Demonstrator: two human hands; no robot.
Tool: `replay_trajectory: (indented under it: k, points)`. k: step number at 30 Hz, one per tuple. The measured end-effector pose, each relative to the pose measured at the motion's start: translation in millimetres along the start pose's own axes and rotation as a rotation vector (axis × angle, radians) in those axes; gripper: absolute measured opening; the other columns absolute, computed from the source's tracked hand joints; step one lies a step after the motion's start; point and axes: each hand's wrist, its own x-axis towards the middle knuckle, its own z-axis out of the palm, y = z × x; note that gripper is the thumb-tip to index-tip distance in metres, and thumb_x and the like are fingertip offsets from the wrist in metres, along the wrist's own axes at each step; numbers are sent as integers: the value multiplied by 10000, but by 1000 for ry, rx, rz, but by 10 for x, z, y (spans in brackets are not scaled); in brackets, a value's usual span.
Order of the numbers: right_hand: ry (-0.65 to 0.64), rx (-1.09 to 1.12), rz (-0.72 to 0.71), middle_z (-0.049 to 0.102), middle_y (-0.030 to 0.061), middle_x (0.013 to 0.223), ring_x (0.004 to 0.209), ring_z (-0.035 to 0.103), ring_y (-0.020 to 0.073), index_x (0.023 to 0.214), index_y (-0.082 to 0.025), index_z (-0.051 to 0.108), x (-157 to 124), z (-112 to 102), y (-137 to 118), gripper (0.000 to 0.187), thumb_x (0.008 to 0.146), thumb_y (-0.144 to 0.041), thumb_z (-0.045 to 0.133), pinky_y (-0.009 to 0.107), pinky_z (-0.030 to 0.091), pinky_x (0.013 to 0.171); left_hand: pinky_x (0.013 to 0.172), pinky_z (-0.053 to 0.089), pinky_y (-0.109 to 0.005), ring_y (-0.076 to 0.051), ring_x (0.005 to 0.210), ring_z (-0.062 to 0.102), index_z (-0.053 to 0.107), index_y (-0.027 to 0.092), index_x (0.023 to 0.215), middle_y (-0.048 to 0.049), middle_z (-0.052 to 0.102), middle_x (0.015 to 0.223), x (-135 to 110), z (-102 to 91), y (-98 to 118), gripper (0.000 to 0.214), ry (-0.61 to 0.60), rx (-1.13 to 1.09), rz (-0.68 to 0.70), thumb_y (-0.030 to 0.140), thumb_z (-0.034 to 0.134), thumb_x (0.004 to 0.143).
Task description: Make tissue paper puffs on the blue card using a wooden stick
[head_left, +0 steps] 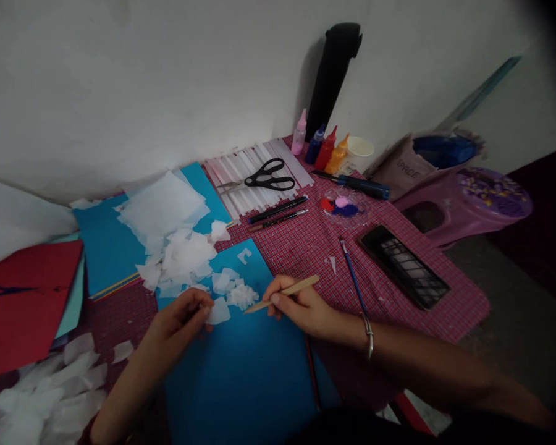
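Thin white paper square (220,311) sits at the left hand (180,318), just above or on the flat blue card sheet (241,371), which lies on the bench with the red checked cloth (296,247). Left fingers narrow, pinching the square by its near-left edge; exact contact partly hidden. Right hand (301,309) has its fingers closed round the flat pale wooden stick (301,286), gripped near the middle, pointed end down and left, close to the crumpled white paper cluster (242,296). Can't tell if tip touches card or cluster. Handling, my judgement: square next to weightless, limp, tissue-like, easy to crease or tear, liable to cling or drift; best taken lightly by one edge or corner, centre left free. Stick should be light, stiff, not slippery; mid-shaft hold suits, tip clear. Cluster probably soft and crushable, so press gently and handle from its base. Loose white paper heap (185,253) behind the left hand: overlapping flimsy pieces, likely to come up several at once; separate by a lifted corner.
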Motion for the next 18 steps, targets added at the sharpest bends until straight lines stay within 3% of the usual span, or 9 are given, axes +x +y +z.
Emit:
replay_trajectory:
  k: [3,6,10,14,18]
  points:
    - [-36,-100,-16,550,-11,693,624,517,107,851,-171,540,-1,3,1,90,881,-234,482,236,425,576,484,436,-214,-124,557,553,545,219,840,28,538,661,-7,-3,-46,143,17,-32,-43,361,545,821]
    - [16,-128,-13,549,-11,715,582,498,94,878,-173,535,20,24,4,87,888,-221,462,221,406,534,500,456,-224,-126,569,552,542,231,945,30,534,697,-4,-8,-105,179,7,-26,-64,347,565,810]
    - [45,-109,1,554,-5,756,561,505,81,923,-163,534,43,43,-1,109,904,-200,433,209,413,520,558,469,-245,-138,611,559,548,241,1045,8,585,762,7,-12,-131,264,-58,53,-14,305,574,791]
    - [53,-110,10,550,-9,759,555,503,77,933,-165,539,52,43,8,115,904,-182,429,203,415,518,608,471,-265,-165,648,589,632,217,800,-7,627,696,-1,14,-8,111,-150,200,55,296,556,788]
    - [52,-123,3,553,-12,755,559,504,77,944,-172,544,58,37,37,116,909,-185,435,203,406,514,671,477,-275,-168,706,607,658,215,700,-24,650,726,36,129,126,180,-263,203,158,278,535,816]
